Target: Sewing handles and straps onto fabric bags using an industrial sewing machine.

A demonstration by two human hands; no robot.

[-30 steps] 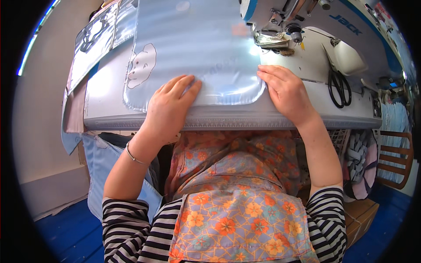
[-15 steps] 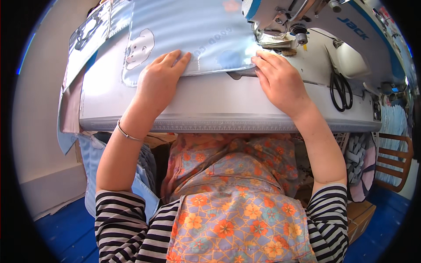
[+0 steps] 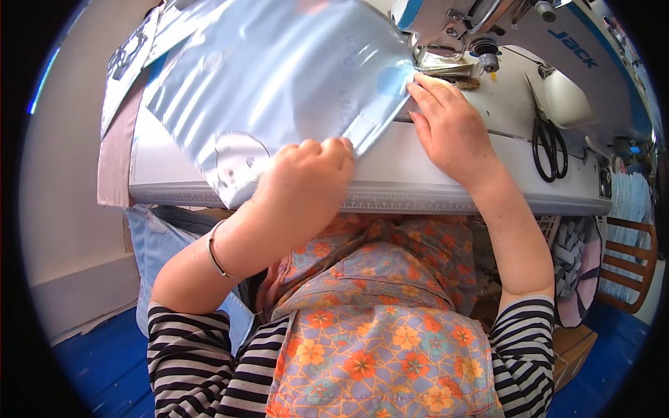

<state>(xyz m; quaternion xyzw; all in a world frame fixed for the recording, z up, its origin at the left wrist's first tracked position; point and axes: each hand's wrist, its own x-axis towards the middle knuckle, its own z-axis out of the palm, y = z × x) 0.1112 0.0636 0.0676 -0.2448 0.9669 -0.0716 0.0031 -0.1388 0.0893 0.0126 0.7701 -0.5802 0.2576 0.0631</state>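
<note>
holding the shiny blue sheet: left hand fingers clamped on its 6 o'clock edge, right hand fingers together, pressing its corner beside the sewing machine foot (stitching seems only begun).

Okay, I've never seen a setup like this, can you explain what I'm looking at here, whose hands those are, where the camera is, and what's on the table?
The camera sits on the person's head and looks down, so the arms coming up from the bottom are their own. The round, bent edges come from a very wide lens.

The person sits at a white sewing machine, mounted on a pale table with a ruler strip along its front edge.

The left hand grips the near edge of a shiny light-blue sheet, lifting it off the table. The right hand presses a corner of the same sheet flat, fingers close to the needle area.

Black scissors lie to the right. A wooden chair stands at the far right. The person wears a floral apron over striped sleeves.
</note>
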